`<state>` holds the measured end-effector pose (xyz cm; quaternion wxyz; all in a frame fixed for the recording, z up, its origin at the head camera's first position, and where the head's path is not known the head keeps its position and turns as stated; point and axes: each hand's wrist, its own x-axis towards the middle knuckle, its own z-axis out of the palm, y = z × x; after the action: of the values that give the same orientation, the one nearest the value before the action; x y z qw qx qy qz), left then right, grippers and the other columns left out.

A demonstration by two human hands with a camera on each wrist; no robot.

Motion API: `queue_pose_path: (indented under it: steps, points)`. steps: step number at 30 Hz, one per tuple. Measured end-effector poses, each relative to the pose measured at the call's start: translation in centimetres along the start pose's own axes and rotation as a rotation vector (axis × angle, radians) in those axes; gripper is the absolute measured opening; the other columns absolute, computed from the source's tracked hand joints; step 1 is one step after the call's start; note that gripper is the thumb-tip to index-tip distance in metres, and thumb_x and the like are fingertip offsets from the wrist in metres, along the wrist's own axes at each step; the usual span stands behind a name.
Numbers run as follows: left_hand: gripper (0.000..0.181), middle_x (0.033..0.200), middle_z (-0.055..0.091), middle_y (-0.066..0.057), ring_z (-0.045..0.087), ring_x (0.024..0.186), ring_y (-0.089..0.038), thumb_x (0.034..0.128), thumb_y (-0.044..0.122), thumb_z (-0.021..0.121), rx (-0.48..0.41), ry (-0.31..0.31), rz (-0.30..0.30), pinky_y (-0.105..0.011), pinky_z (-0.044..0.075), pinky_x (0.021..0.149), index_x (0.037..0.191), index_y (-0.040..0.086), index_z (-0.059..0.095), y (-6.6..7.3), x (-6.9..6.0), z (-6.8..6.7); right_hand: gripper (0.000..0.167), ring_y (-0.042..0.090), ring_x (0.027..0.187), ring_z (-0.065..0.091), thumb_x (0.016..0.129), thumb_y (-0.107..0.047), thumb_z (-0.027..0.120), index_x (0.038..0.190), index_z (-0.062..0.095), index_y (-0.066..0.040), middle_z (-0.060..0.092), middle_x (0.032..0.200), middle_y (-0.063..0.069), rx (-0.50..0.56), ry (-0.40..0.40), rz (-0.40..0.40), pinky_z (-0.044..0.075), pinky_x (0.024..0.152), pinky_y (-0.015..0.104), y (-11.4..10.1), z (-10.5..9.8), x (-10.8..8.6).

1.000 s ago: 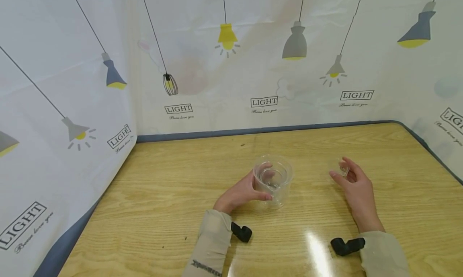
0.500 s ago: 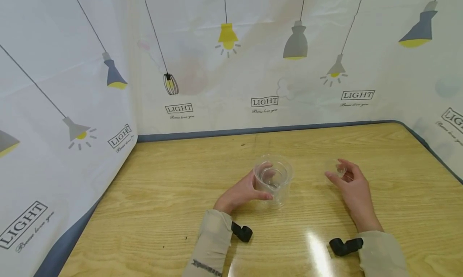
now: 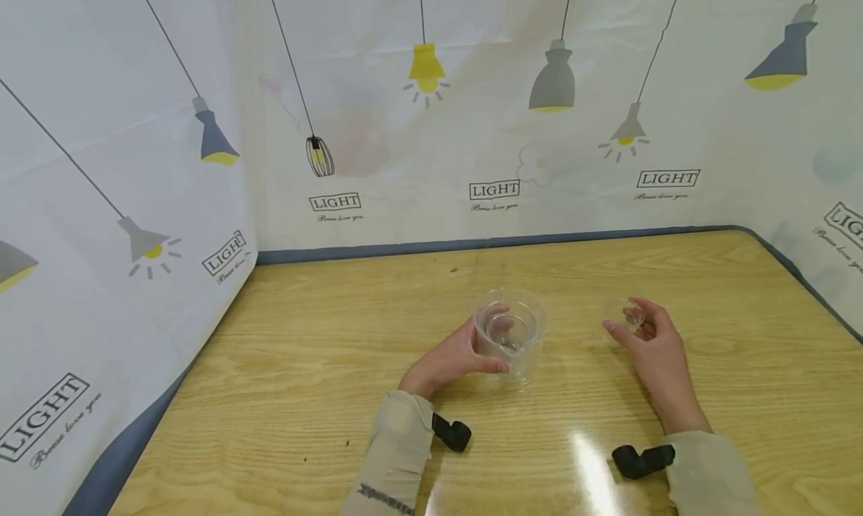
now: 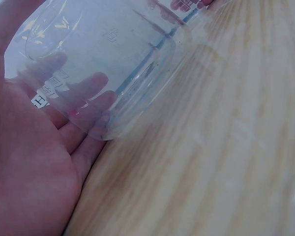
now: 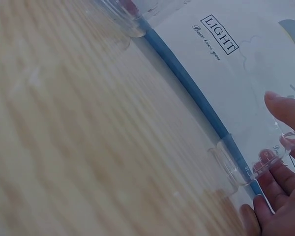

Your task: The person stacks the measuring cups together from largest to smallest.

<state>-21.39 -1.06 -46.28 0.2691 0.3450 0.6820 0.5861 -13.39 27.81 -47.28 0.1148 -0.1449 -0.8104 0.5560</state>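
My left hand [image 3: 453,355] holds a large clear plastic cup [image 3: 522,359] upright on the table, thumb along its near side and fingers behind it. In the left wrist view the fingers show through the transparent wall of this cup [image 4: 132,54]. To the right, my right hand [image 3: 657,347] curls round a small clear measuring cup [image 5: 243,160], its base at the tabletop and faint printed marks on its wall. Whether the thumb presses on the small cup is hard to tell. A gap of bare wood separates the two cups.
The wooden table [image 3: 323,336] is bordered by a blue strip [image 3: 404,247] along its back. Behind rises a white curtain [image 3: 404,149] printed with lamps and lettering. Black wrist mounts [image 3: 450,432] sit at both sleeves.
My right hand has shifted slightly left with the small measuring cup. The left hand and the large cup have stayed in place.
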Motion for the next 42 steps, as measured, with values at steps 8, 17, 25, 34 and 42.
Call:
queue_pose_path:
  steps: [8,17,25,34,42]
  points:
    - [0.079,0.137,0.04,-0.001,0.036,0.124,-0.011,0.0725,0.016,0.075,0.015,0.015,0.008,-0.03,0.029,0.099,0.134,0.035,0.028,-1.2,0.5,0.0,0.074,0.027,0.114,0.035,0.081,-0.049,0.056,0.14,0.025,-0.016,0.038,0.13,0.013,-0.039,0.014,-0.01,0.031,0.087,0.046,0.1,0.2,-0.1]
    - [0.079,0.137,0.039,-0.003,0.035,0.125,-0.014,0.0728,0.014,0.074,0.009,0.01,0.022,-0.029,0.029,0.099,0.134,0.033,0.029,-1.1,0.5,0.0,0.077,0.027,0.115,0.036,0.08,-0.05,0.057,0.14,0.024,-0.015,0.04,0.131,0.012,-0.05,0.01,-0.006,0.032,0.084,0.043,-0.2,0.6,-0.1]
    - [0.08,0.136,0.04,-0.002,0.036,0.124,-0.013,0.0723,0.015,0.075,0.014,0.016,0.015,-0.029,0.029,0.099,0.135,0.03,0.028,-1.1,0.5,0.1,0.078,0.028,0.118,0.035,0.079,-0.05,0.059,0.139,0.026,-0.012,0.042,0.13,0.014,-0.039,-0.001,-0.013,0.03,0.09,0.047,-0.4,1.1,0.0]
    - [0.08,0.137,0.039,-0.003,0.035,0.125,-0.014,0.0722,0.018,0.075,0.014,0.017,0.012,-0.03,0.029,0.099,0.135,0.034,0.028,-1.0,0.4,0.0,0.077,0.03,0.119,0.033,0.08,-0.049,0.059,0.139,0.026,-0.011,0.041,0.13,0.014,-0.034,-0.018,-0.02,0.029,0.092,0.049,-0.6,1.5,-0.2]
    - [0.08,0.138,0.038,-0.005,0.033,0.126,-0.017,0.0731,0.014,0.074,-0.006,0.007,0.003,-0.03,0.028,0.099,0.136,0.03,0.027,-0.8,0.3,0.0,0.076,0.03,0.118,0.034,0.08,-0.048,0.059,0.139,0.027,-0.012,0.042,0.129,0.014,-0.042,-0.03,-0.031,0.029,0.091,0.049,-0.7,1.7,0.0]
